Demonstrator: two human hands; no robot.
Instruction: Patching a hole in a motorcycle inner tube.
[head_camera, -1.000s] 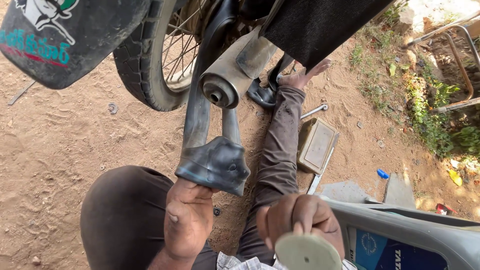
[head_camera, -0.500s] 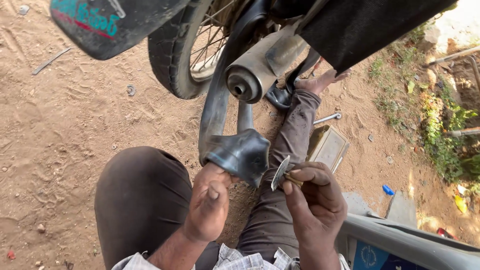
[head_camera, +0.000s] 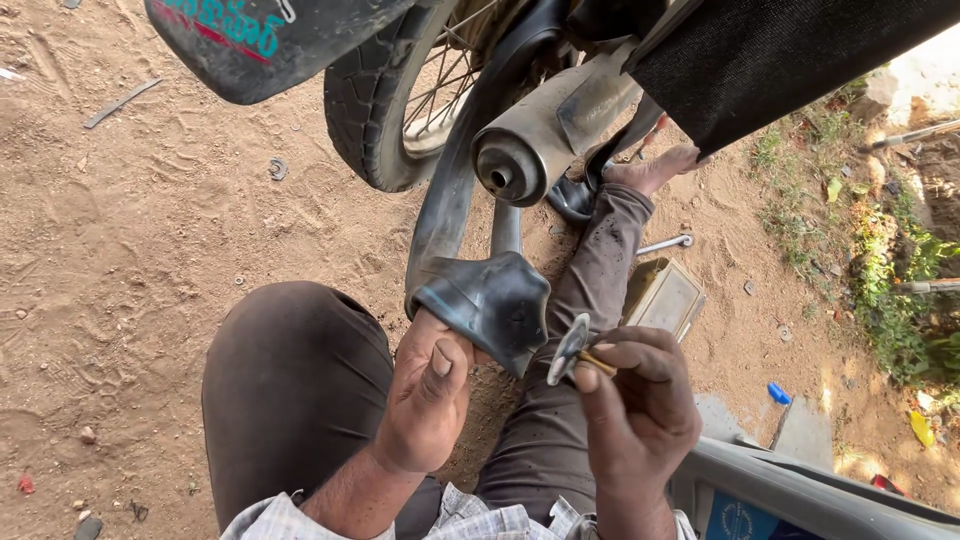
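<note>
Head view: your left hand (head_camera: 425, 400) is clenched on a folded black inner tube (head_camera: 485, 305), thumb pressed on its lower edge, holding it above your knee. The tube runs up from there toward the motorcycle's rear wheel (head_camera: 385, 110), passing beside the exhaust (head_camera: 535, 140). Your right hand (head_camera: 635, 410) pinches a small round patch (head_camera: 567, 347) between thumb and fingertips, just beside the fold. On the sandy ground near your outstretched leg lie a tin box (head_camera: 665, 295) and a spanner (head_camera: 665, 243).
</note>
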